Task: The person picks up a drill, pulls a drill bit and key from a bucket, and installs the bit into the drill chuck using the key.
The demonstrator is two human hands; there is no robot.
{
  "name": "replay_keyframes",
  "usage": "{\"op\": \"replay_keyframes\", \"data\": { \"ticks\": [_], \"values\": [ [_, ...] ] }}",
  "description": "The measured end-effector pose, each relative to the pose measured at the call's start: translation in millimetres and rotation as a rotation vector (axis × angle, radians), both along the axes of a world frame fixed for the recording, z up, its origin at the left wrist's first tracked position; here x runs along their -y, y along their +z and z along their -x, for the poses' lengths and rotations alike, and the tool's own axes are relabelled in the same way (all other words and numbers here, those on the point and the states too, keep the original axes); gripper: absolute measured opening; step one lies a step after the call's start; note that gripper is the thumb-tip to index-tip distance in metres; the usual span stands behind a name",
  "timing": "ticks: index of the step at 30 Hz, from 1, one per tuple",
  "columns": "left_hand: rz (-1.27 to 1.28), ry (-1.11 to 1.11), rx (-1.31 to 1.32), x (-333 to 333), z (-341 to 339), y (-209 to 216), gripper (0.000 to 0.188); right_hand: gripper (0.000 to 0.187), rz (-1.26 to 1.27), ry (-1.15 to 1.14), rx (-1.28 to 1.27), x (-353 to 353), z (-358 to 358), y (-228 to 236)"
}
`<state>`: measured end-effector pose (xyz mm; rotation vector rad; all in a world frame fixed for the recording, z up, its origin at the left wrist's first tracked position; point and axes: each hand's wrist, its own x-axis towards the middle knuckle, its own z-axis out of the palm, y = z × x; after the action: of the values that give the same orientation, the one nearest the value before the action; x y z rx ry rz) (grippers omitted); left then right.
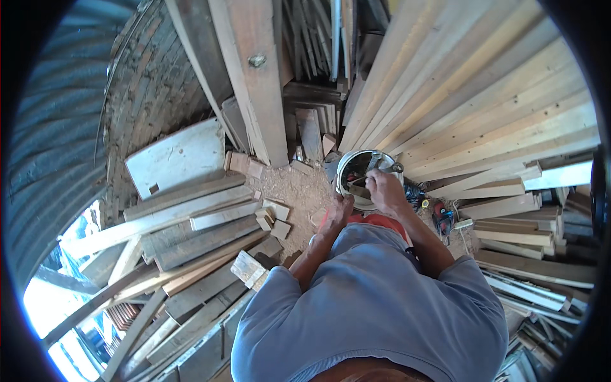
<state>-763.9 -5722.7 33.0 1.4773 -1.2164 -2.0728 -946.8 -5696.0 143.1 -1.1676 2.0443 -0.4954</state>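
Note:
A round bucket (342,170) with a white rim stands in front of me, with dark and metallic tools jumbled inside it. My right hand (383,189) is over the bucket's right side, fingers curled closed; what they hold is too small to make out. At the near left of the rim is my left hand (340,207), its fingers bent in toward the bucket and mostly hidden. Between the two hands lies a flat, olive-brown piece (360,191), and I cannot tell whether either hand touches it.
Long planks (471,89) lean at the far right. A tall board (258,83) stands at the far left. Stacked lumber (197,239) lies to the left, with small wood blocks (275,219) beside sawdust (296,191). A red and black power tool (442,217) rests right of the bucket.

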Motion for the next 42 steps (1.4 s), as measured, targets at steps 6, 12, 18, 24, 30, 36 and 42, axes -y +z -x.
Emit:
{"op": "replay_keyframes", "data": {
  "ticks": [6, 12, 18, 24, 30, 36, 42],
  "values": [
    [0.114, -0.118, 0.234, 3, -21, -74, 0.087, 0.028, 0.084, 0.428, -0.375, 64, -32, -13],
    [0.098, 0.028, 0.239, 18, -39, -6, 0.09, 0.034, -0.064, 0.913, -0.544, 112, -80, -42],
    [0.006, 0.229, 0.235, -15, -65, 10, 0.092, 0.037, -0.174, 1.249, -0.634, 113, -137, -41],
    [-0.07, 0.439, 0.229, -68, -100, 40, 0.09, 0.036, 0.057, 1.373, -0.669, 70, -181, -54],
    [0.105, 0.72, 0.167, -97, -118, 45, 0.087, 0.035, 0.388, 1.366, -0.649, 42, -219, -69],
    [0.096, 1.059, 0.023, -128, -165, 31, 0.078, 0.018, 0.309, 1.49, -0.469, 24, -242, 58],
    [-0.012, 1.378, -0.056, -195, -241, 26, 0.055, 0.018, 0.1, 1.37, -0.216, 22, -254, 60]
  ]
}}
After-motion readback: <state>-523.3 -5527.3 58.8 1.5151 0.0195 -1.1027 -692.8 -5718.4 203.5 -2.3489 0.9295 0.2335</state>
